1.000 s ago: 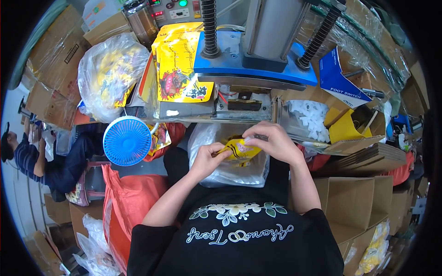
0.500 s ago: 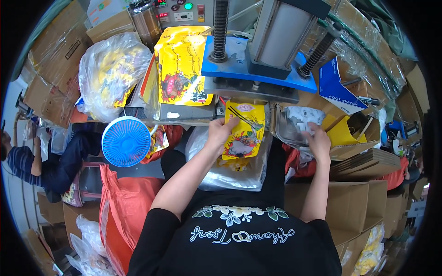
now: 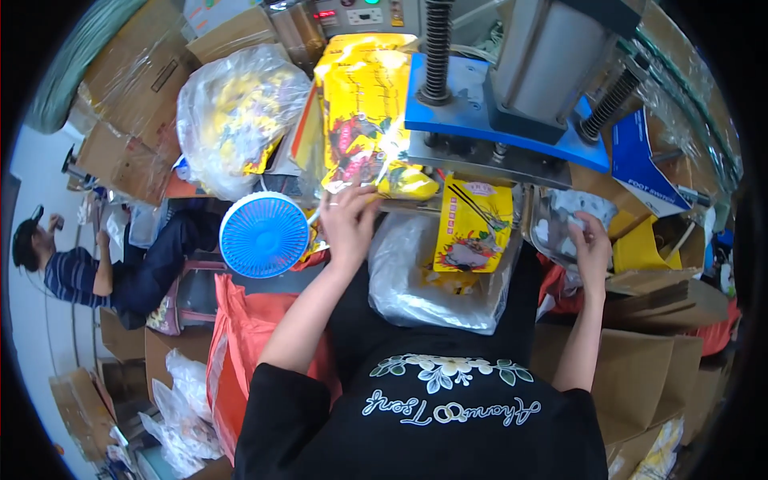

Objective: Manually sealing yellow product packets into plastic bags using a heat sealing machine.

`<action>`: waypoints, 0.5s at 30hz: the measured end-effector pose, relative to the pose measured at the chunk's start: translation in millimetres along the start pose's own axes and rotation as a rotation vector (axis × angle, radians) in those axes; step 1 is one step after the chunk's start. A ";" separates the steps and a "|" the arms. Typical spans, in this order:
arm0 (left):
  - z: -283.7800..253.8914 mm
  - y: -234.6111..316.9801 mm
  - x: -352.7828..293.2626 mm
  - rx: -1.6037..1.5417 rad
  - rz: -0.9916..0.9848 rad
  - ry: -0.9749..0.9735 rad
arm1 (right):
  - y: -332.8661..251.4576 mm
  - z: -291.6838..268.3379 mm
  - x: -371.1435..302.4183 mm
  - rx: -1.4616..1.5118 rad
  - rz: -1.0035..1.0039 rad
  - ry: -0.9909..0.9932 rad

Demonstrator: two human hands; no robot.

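My left hand (image 3: 350,222) is closed at the lower edge of a stack of printed yellow pouches (image 3: 364,104), pinching the top pouch, whose lower end buckles up. My right hand (image 3: 592,250) is over a clear plastic tray (image 3: 548,244) of small whitish pieces. Its fingertips pinch one small white piece (image 3: 576,225), too small to name. Between my hands, another yellow pouch (image 3: 474,228) hangs from under the blue-plated press (image 3: 492,108), its upper edge beneath the press head. Below it, a clear plastic bag (image 3: 400,280) with yellow pouches inside lies on my lap.
A round blue fan (image 3: 265,234) stands left of my left hand. Behind it sits a clear bag of yellow packets (image 3: 240,120). A red sack (image 3: 256,336) is at lower left, cardboard boxes (image 3: 600,376) at lower right. Another person (image 3: 88,264) sits at far left.
My left hand has let go of the pouch at the press and moved left to the stack. That pouch stays at the press. The view has shifted, moving the scene rightward.
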State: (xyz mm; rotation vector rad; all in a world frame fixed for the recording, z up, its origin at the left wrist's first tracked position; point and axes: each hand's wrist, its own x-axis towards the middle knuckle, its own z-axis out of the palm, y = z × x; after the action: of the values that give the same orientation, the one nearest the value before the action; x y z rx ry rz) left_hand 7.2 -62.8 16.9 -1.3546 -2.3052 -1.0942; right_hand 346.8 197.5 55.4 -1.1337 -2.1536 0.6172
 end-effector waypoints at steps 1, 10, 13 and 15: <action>-7.2 7.6 3.1 -0.063 -0.071 0.013 | -12.9 1.2 -5.1 0.088 0.064 0.005; 12.0 58.8 -50.1 -0.635 -0.311 -0.382 | -135.1 29.1 -20.4 0.095 -0.396 -0.384; 9.9 73.0 -55.8 -0.834 -0.408 -0.565 | -129.5 44.3 -25.5 0.163 -0.414 -0.511; 22.5 69.3 -62.8 -0.907 -0.417 -0.539 | -121.4 47.9 -22.5 0.267 -0.278 -0.622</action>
State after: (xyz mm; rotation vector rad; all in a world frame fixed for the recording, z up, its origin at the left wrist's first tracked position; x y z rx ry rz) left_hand 101.8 -67.3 0.1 -1.6195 -2.6459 -2.3625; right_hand 255.5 109.6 93.7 -0.5191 -2.5680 1.2000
